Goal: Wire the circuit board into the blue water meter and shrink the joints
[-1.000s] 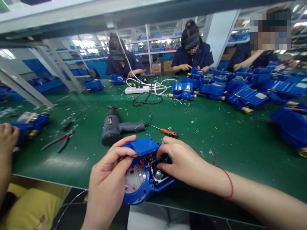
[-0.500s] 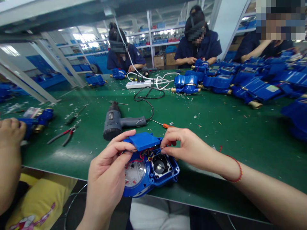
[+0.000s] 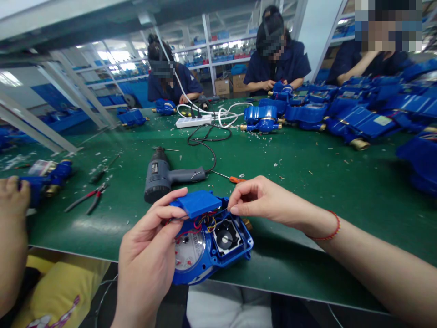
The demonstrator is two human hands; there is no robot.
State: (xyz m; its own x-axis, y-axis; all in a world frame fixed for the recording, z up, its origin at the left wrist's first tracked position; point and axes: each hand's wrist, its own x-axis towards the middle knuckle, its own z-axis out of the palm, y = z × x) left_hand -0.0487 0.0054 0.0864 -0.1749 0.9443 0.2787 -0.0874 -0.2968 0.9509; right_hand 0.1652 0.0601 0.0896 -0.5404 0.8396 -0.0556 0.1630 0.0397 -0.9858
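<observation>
A blue water meter [image 3: 211, 248] lies open at the near edge of the green table [image 3: 307, 182], showing a white dial and a black round part. My left hand [image 3: 150, 255] is closed on its blue lid [image 3: 198, 202], which is lifted and joined to the body by coloured wires [image 3: 203, 222]. My right hand [image 3: 259, 200] hovers just above the meter's right side, thumb and forefinger pinched on a thin wire end.
A grey electric drill [image 3: 167, 175], an orange-handled screwdriver [image 3: 228, 177] and red pliers [image 3: 87, 198] lie just beyond the meter. A white power strip [image 3: 193, 120] sits further back. Several blue meters [image 3: 341, 116] pile at right. Three people work opposite; another person's hand [image 3: 12, 200] is at left.
My right hand has lifted out of the open meter and drawn back to the right, pinching a wire. The black round part is now uncovered. My left hand still holds the lid.
</observation>
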